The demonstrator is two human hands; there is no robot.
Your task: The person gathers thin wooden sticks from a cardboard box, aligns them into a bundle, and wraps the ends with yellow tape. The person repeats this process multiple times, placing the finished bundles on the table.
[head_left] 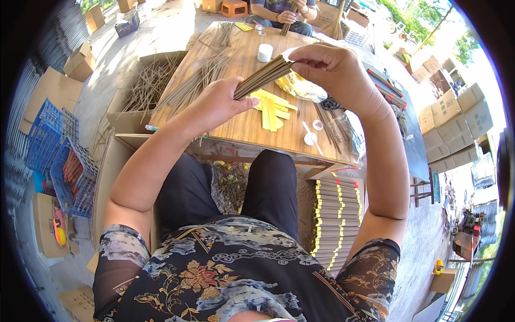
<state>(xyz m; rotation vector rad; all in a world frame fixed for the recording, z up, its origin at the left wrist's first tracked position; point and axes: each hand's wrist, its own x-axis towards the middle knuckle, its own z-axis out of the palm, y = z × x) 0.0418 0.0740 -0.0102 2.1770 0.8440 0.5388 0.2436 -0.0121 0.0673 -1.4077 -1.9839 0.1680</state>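
My left hand (219,104) is closed around the near end of a bundle of thin brown incense sticks (263,78), held slanting up above the table. At the bundle's far end my right hand (338,67) has its thumb and fingers pinched together on the stick tips. Whether a strip or band is between those fingers cannot be made out. Just below the bundle, yellow paper strips (271,111) lie in a loose fan on the wooden table (236,134). Loose brown sticks (201,78) are spread to the left of my left hand.
A white cylinder (265,52), a clear bag of yellow strips (303,88) and a small white dish (310,139) stand on the table. Left is a carton of sticks (153,83); right below, banded bundles (338,214) are stacked. A person (287,13) sits opposite, holding sticks.
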